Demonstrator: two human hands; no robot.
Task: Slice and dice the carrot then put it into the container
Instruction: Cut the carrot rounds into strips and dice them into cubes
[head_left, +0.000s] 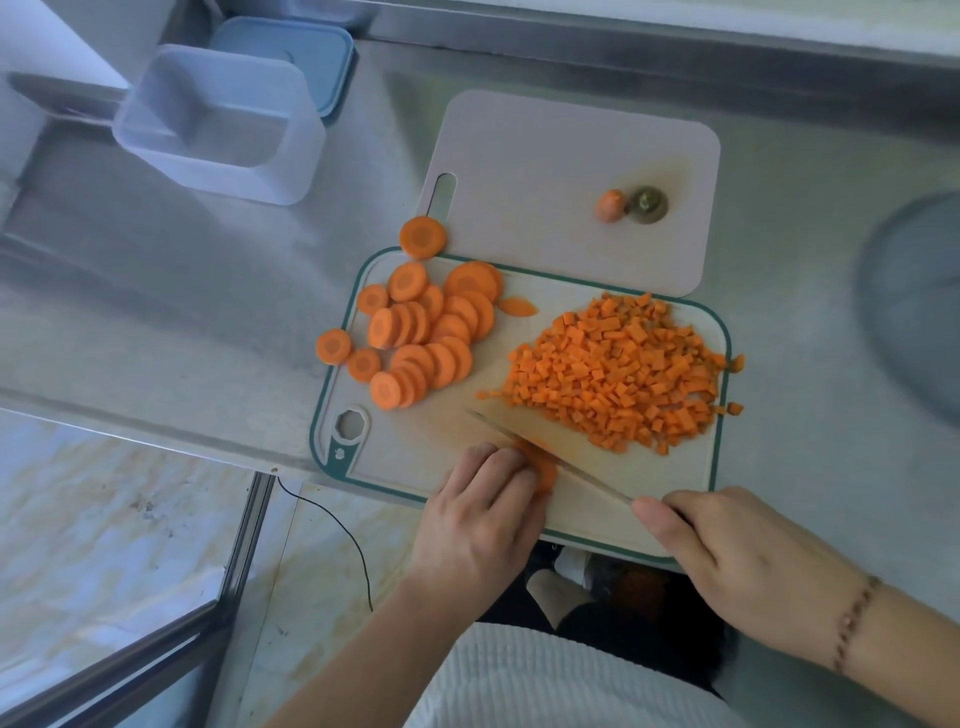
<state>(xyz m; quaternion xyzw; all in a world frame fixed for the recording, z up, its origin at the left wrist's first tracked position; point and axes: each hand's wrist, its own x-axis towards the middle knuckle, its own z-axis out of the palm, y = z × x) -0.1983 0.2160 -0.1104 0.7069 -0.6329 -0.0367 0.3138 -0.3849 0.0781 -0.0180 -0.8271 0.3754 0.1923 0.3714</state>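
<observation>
On the green-rimmed cutting board (675, 499), a heap of diced carrot (618, 371) lies at the right and several round carrot slices (421, 338) lie at the left. My left hand (480, 525) holds down a small stack of carrot slices (543, 467) at the board's front with curled fingertips. My right hand (748, 566) grips the handle of a knife (550, 447), index finger stretched along the spine; the blade lies against the held stack, tip pointing up-left. The clear plastic container (218, 122) stands at the far left of the steel counter.
A second, plain board (545, 156) behind the first carries the carrot's tip (610, 205) and its stem end (647, 205). A blue lid (311, 52) lies behind the container. Two slices (422, 237) sit off the board's left edge. A grey round object (914, 306) is at the right.
</observation>
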